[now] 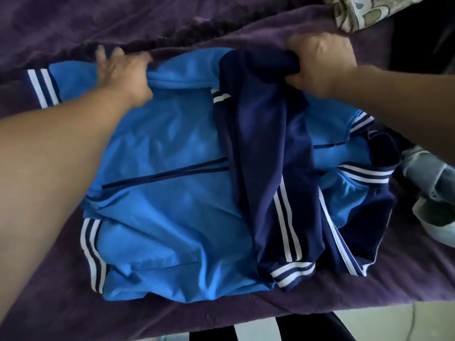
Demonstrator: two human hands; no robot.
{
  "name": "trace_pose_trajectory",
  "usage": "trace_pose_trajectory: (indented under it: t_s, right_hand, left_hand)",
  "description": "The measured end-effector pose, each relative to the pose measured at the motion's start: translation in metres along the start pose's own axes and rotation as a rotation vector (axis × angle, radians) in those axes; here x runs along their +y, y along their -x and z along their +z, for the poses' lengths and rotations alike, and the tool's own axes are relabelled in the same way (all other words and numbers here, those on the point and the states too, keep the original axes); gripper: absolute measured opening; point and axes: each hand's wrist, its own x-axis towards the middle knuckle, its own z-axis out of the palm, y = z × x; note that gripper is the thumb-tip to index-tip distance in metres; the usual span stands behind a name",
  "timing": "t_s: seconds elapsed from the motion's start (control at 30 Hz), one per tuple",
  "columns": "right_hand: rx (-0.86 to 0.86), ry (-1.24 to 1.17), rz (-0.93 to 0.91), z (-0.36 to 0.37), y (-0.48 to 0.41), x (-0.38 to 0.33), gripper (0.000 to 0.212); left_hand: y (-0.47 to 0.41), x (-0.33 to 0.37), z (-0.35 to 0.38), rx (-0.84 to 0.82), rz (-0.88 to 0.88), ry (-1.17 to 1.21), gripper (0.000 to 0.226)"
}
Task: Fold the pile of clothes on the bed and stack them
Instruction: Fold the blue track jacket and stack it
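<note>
Both arms reach forward over the bed (pixel 61 303), bare to past the elbow, the left one coming in long from the near left corner and the right one shorter from the right edge.

The left hand (pixel 123 70) lies palm down on the far left shoulder of the jacket (pixel 160 148). Its fingers (pixel 104 54) stretch past the cloth towards the blanket (pixel 123 18), and they are blurred. The blue fabric bunches beside the thumb, but I cannot tell whether the hand pinches it or only presses on it.

The right hand (pixel 322 62) is a tight fist, knuckles up, closed round a wad of the navy sleeve (pixel 261 143) at the jacket's far side. From that fist the sleeve runs back across the jacket's front towards the near edge, and its striped cuff (pixel 293 271) lies at the hem.

The two hands are well apart, both along the jacket's far side.

The jacket is spread front up across the middle of the bed, zip line slanting across it, its other sleeve stretched towards the left edge. By the right edge, touching the jacket, lies a denim piece (pixel 423 173), with a pale garment (pixel 438 217) just nearer. A patterned cloth (pixel 369 13) sits at the far right corner.
</note>
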Motion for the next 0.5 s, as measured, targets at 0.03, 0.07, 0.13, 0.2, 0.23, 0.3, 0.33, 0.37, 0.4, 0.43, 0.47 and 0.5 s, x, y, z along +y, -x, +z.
trace_pose_trajectory:
  t_s: [0.03, 0.07, 0.13, 0.2, 0.23, 0.3, 0.33, 0.37, 0.4, 0.43, 0.47, 0.5]
  right_hand:
    - [0.059, -0.028, -0.005, -0.004, 0.011, 0.000, 0.040]
    - [0.108, -0.055, 0.000, -0.009, 0.021, -0.001, 0.038]
    - [0.202, -0.106, 0.020, -0.021, 0.042, -0.004, 0.034]
    - [0.298, -0.156, -0.001, -0.034, 0.068, -0.009, 0.034]
    - [0.330, -0.182, -0.013, -0.040, 0.084, -0.013, 0.036]
    - [0.356, -0.201, -0.042, -0.046, 0.123, -0.023, 0.041]
    - [0.357, -0.191, -0.052, -0.048, 0.143, -0.029, 0.041]
    - [0.351, -0.183, -0.054, -0.048, 0.164, -0.034, 0.040]
    - [0.341, -0.180, -0.050, -0.045, 0.185, -0.039, 0.037]
    - [0.324, -0.175, -0.044, -0.040, 0.208, -0.044, 0.032]
    - [0.298, -0.159, -0.033, -0.031, 0.231, -0.048, 0.028]
    - [0.262, -0.133, -0.019, -0.020, 0.255, -0.051, 0.026]
  left_hand:
    - [0.003, -0.005, -0.003, 0.029, -0.007, -0.026, 0.047]
    - [0.009, -0.014, -0.007, 0.046, -0.006, -0.044, 0.037]
    - [0.030, -0.039, -0.015, 0.055, 0.026, -0.084, 0.023]
    - [0.061, -0.067, -0.021, 0.013, 0.062, -0.136, 0.020]
    - [0.081, -0.078, -0.023, -0.014, 0.068, -0.139, 0.018]
    - [0.125, -0.090, -0.026, -0.028, 0.077, -0.085, 0.014]
    - [0.148, -0.092, -0.025, -0.026, 0.082, -0.045, 0.014]
    - [0.172, -0.091, -0.022, -0.024, 0.098, -0.019, 0.016]
    - [0.195, -0.090, -0.017, -0.028, 0.127, -0.003, 0.018]
    - [0.218, -0.088, -0.009, -0.042, 0.168, 0.017, 0.018]
    - [0.240, -0.086, 0.001, -0.071, 0.207, 0.038, 0.018]
    - [0.261, -0.083, 0.012, -0.116, 0.235, 0.053, 0.019]
